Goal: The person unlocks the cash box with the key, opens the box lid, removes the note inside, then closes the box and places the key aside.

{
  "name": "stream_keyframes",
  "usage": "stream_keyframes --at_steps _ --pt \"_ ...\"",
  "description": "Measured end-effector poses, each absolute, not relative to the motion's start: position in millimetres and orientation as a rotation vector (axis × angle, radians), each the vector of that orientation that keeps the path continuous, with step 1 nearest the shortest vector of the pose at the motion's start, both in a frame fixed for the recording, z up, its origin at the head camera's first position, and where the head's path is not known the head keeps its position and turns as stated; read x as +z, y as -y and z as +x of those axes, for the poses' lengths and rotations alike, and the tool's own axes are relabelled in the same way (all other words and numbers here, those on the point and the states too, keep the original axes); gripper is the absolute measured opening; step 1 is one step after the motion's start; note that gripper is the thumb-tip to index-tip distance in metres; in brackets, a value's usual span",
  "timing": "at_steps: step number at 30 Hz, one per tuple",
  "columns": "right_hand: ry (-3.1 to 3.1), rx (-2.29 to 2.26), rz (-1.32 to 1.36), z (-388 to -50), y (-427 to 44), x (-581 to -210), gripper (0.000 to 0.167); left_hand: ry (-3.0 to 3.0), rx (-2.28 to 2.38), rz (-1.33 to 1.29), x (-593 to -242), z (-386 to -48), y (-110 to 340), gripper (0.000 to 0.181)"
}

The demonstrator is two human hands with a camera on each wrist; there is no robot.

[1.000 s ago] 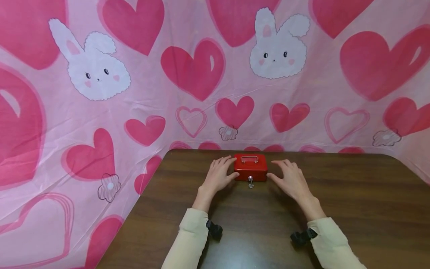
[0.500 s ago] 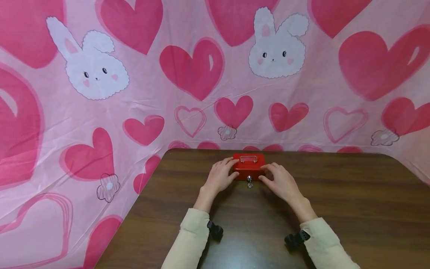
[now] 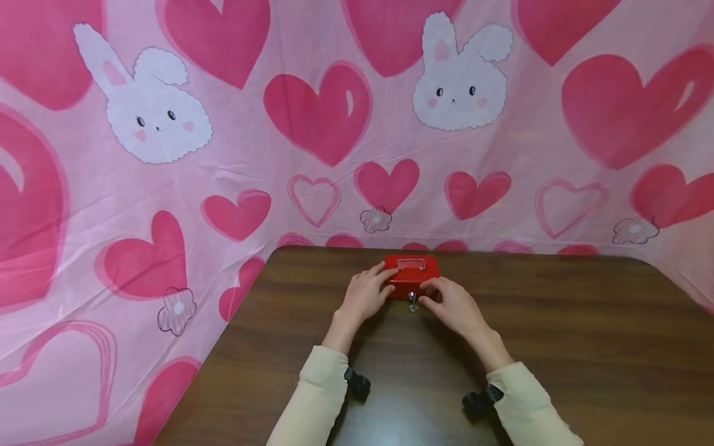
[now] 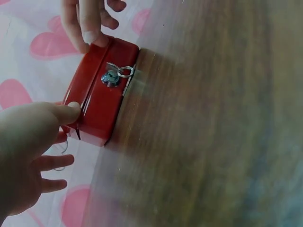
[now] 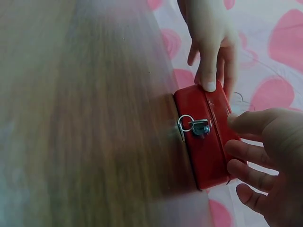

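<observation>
The red metal box (image 3: 407, 286) stands at the table's back edge, its lid down and a wire handle (image 3: 411, 264) on top. A key (image 4: 112, 77) with a ring sits in its front lock. My left hand (image 3: 361, 297) grips the box's left end, with the thumb (image 4: 72, 111) at the front lid seam and the index finger over the top. The right hand (image 3: 454, 310) is at the right front corner, fingers (image 5: 246, 152) spread and lightly bent against or close to the lid; exact contact is unclear. It holds nothing.
The brown wooden table (image 3: 586, 322) extends toward me and to the right. Behind and left of it hangs a pink cloth (image 3: 312, 37) with hearts and rabbits. A dark wrist camera (image 3: 357, 384) is strapped at the left cuff, another (image 3: 476, 404) at the right.
My right hand has moved left, from beside the box's right end to its front right corner near the key. The left hand has shifted slightly, its index finger reaching further over the lid.
</observation>
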State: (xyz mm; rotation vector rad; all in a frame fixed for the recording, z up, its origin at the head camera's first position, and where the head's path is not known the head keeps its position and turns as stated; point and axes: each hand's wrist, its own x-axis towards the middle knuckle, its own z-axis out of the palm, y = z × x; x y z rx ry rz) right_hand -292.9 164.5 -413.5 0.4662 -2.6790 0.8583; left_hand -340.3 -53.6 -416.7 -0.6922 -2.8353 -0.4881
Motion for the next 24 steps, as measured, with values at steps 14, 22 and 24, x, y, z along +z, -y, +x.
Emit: stream_keyframes --at_steps 14,22,24 --pt "2.776 0.894 0.374 -301.7 -142.2 -424.9 0.018 2.823 -0.515 -0.677 -417.5 -340.5 53.6 0.046" --pt "2.756 0.992 0.361 -303.7 -142.5 -427.2 0.014 2.83 -0.561 -0.663 -417.0 -340.1 52.1 0.046" --pt "2.754 1.029 0.344 -304.2 -141.9 -427.4 0.014 2.832 -0.581 -0.658 -417.1 -339.5 52.6 0.046"
